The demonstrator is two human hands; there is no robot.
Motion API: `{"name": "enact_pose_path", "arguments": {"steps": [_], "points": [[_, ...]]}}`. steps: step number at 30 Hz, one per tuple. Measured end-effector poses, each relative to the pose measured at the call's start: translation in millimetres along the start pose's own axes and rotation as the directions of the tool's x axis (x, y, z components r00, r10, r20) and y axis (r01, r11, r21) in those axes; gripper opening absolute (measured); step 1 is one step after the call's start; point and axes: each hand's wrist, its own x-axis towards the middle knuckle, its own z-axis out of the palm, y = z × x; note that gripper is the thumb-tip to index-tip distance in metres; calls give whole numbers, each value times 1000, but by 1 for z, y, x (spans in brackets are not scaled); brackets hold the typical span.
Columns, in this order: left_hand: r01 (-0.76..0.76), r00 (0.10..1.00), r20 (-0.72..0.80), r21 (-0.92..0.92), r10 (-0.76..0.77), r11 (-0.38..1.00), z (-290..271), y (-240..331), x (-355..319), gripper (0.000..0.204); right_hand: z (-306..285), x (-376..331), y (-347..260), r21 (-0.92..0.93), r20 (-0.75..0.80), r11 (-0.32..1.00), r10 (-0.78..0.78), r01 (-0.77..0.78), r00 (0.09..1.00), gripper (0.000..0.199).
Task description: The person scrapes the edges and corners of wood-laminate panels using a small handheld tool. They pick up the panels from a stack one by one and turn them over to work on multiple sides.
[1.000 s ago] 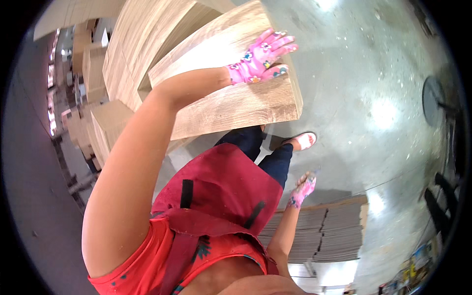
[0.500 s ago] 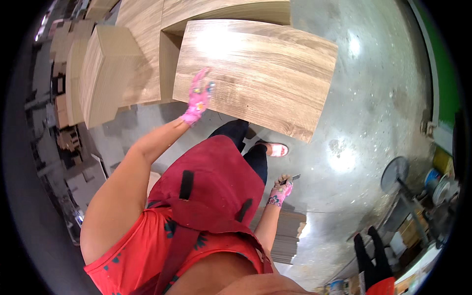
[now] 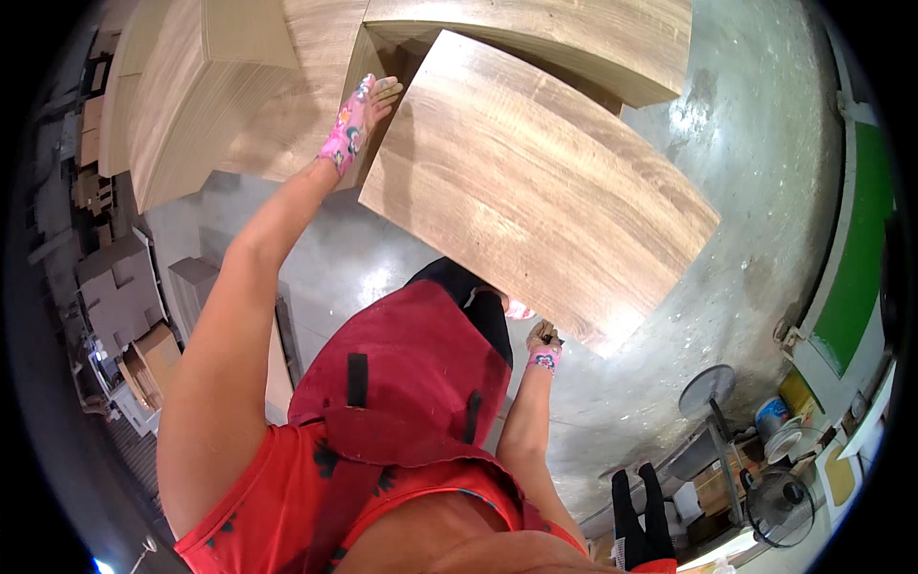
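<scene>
In front of me lies a wood-grain panel (image 3: 535,191), turned at an angle, its near right corner close to my right hand. My left hand (image 3: 359,122), in a pink flowered glove with bare fingertips, is beside the panel's far left end. Its fingers are stretched out and grip nothing. Low by the panel's near edge, my right hand (image 3: 544,344), gloved alike, is closed around a small dark utility knife (image 3: 547,336); only a little of the knife shows. Behind the panel rises a deeper stack of wood-grain boards (image 3: 535,21).
More stacked boards (image 3: 206,96) stand at the left. Cartons (image 3: 115,277) line the far left. On the right are a round-topped stand (image 3: 708,389), a fan (image 3: 779,507) and a bucket (image 3: 771,417). Another person's dark-clad legs (image 3: 641,507) show at the lower right.
My left hand has left the panel's top for its left end. The panel appears turned, its right end nearer. My right hand still holds the knife, now less visible. The view has shifted.
</scene>
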Motion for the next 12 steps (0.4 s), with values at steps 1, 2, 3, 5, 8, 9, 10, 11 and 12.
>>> {"name": "enact_pose_path", "arguments": {"steps": [1, 2, 3, 5, 8, 9, 10, 11, 12], "points": [[50, 999, -10, -19, -50, 999, -15, -1, 10, 66, 15, -32, 25, -71, -25, 997, -30, 28, 999, 24], [100, 995, 6, -54, -100, 994, -21, -7, 24, 67, 30, -59, 38, -116, -33, 991, -69, 65, 997, 25], [146, 989, 22, -85, -144, 986, -25, -10, 37, 68, 47, -88, 54, -142, -54, 986, -97, 88, 994, 28], [163, 979, 132, -64, -154, 985, -17, -11, 71, 68, 44, -65, 47, -218, 92, 967, -116, 134, 989, 23], [187, 978, 108, -100, -176, 977, -13, -34, 115, 65, 57, -57, 50, -268, 130, 942, -170, 200, 977, 23], [195, 979, 71, -88, -189, 977, -9, -44, 121, 66, 57, -58, 46, -288, 138, 931, -190, 223, 972, 23], [174, 982, 89, -69, -167, 982, -14, -51, 131, 55, 59, -58, 47, -304, 145, 923, -199, 235, 969, 23], [152, 984, 106, -51, -146, 987, -19, -59, 140, 45, 60, -57, 48, -331, 152, 910, -209, 249, 966, 23], [150, 981, 126, -29, -145, 988, -20, -64, 149, 45, 64, -58, 48, -349, 163, 899, -221, 266, 962, 23]]}}
